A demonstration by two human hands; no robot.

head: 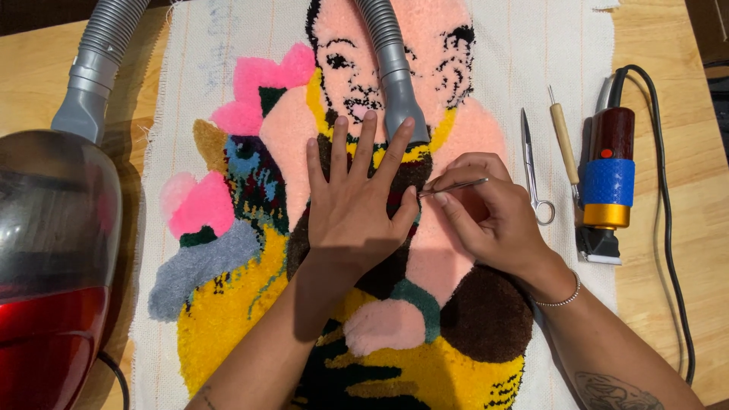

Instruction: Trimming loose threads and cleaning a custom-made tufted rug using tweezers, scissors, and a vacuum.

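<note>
One thin metal tool (454, 186) (right hand's (490, 216) grip) points left, nearly level.

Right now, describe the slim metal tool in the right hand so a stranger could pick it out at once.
Start at the colourful tufted rug on the wooden table. Near its middle, beside the flat left hand, the right hand pinches a thin silver metal tool pointing left. Unlike the silver scissors and wooden-handled pick lying on the rug's white border to the right, it is held.

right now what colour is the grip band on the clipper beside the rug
Blue, on the clipper; its upper body is dark red. Head view shows it best.
</note>
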